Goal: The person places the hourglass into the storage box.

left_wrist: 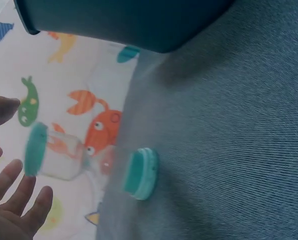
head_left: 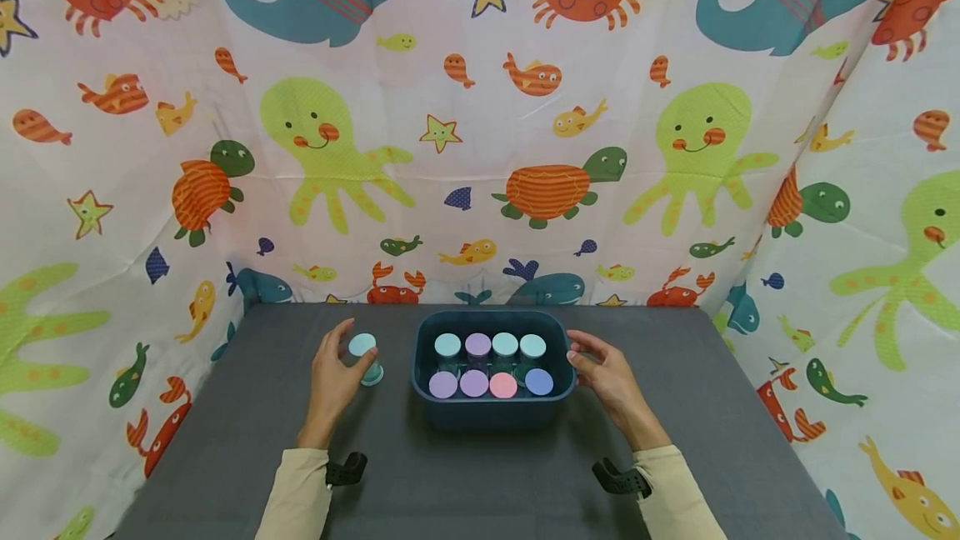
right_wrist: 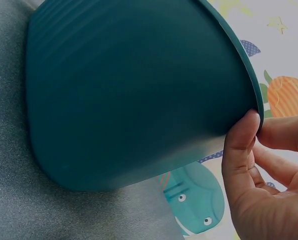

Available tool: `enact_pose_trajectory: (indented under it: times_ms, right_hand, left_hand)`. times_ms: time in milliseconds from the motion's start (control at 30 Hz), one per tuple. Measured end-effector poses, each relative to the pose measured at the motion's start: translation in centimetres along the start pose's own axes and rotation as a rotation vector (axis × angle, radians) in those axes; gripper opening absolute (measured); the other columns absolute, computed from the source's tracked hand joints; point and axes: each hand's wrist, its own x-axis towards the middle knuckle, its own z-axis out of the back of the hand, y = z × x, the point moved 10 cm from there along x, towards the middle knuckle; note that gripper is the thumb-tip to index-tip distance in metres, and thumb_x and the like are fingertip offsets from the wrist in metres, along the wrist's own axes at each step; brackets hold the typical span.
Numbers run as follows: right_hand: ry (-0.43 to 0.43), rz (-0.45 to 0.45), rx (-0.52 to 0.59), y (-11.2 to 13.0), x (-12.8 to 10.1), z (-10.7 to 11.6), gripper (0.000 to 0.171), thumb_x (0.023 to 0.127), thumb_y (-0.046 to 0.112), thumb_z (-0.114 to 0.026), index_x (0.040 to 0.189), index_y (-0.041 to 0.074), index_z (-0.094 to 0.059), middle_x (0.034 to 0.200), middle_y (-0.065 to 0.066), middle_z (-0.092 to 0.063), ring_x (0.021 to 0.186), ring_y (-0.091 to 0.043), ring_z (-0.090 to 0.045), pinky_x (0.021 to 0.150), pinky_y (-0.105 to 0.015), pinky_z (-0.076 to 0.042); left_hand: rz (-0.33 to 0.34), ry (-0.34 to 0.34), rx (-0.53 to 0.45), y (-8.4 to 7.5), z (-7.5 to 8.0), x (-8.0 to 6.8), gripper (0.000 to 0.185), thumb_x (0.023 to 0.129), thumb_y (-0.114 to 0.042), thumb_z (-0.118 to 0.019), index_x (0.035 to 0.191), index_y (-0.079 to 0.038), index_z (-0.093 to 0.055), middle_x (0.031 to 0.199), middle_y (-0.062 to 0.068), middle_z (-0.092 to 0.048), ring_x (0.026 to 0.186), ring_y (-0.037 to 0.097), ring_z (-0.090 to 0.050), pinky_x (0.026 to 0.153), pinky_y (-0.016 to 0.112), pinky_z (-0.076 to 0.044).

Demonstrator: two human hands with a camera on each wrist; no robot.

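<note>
The left hand (head_left: pixel 333 377) is open, fingers loose just beside a jar (head_left: pixel 365 357) w/ teal lid; no grip. The jar stands upright on the table (head_left: pixel 225 440), long axis vertical, lid up. The right hand (head_left: pixel 607 377) pinches the rim of the bin (right_wrist: pixel 139 100), prob. to steady it.

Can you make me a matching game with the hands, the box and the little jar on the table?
Things:
1. left hand
2. right hand
3. dark teal bin
4. teal-lidded jar

Places:
A. holds eight jars with pastel lids
B. stands on the grey table outside the bin
C. thumb on the bin's rim
D. open beside the lone jar

Pairs: 1-D, 2-C, 3-A, 4-B
</note>
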Motion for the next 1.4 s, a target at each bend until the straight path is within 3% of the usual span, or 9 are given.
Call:
enact_pose_trajectory:
  times_ms: [267,700,933,1400]
  right_hand:
    - [0.014,0.011,0.025,0.0,-0.1,-0.3,0.042,0.098,0.013,-0.059,0.140,0.008,-0.052,0.119,-0.010,-0.052,0.084,-0.011,-0.057,0.071,-0.026,-0.053]
    - [0.010,0.011,0.018,0.3,-0.2,-0.2,0.042,0.098,0.013,-0.059,0.139,0.009,-0.053,0.121,-0.012,-0.051,0.088,-0.015,-0.056,0.072,-0.026,-0.054]
    - [0.005,0.011,0.007,0.2,-0.1,-0.2,0.041,0.098,0.013,-0.058,0.139,0.011,-0.054,0.121,-0.010,-0.052,0.091,-0.018,-0.056,0.074,-0.026,-0.054]
    - [0.001,0.014,0.004,0.2,-0.1,0.0,0.041,0.099,0.012,-0.058,0.140,0.010,-0.053,0.122,-0.012,-0.052,0.089,-0.016,-0.057,0.073,-0.026,-0.054]
  left_hand:
    - [0.129,0.050,-0.102,2.5,-0.9,-0.3,0.072,0.084,-0.019,-0.078,0.145,-0.006,-0.042,0.141,0.019,-0.051,0.134,0.036,-0.046,0.105,0.054,-0.043]
    - [0.162,0.056,-0.085,4.7,-1.5,-0.3,0.065,0.085,-0.022,-0.077,0.140,-0.003,-0.047,0.131,0.024,-0.057,0.124,0.039,-0.056,0.100,0.051,-0.048]
    - [0.144,0.048,-0.087,4.7,-1.5,-0.5,0.061,0.084,-0.027,-0.079,0.134,-0.006,-0.053,0.123,0.021,-0.061,0.116,0.035,-0.061,0.098,0.050,-0.050]
    - [0.140,-0.002,-0.110,3.7,-0.5,-1.0,0.060,0.081,-0.036,-0.079,0.130,-0.009,-0.058,0.122,0.016,-0.064,0.110,0.029,-0.066,0.093,0.043,-0.052]
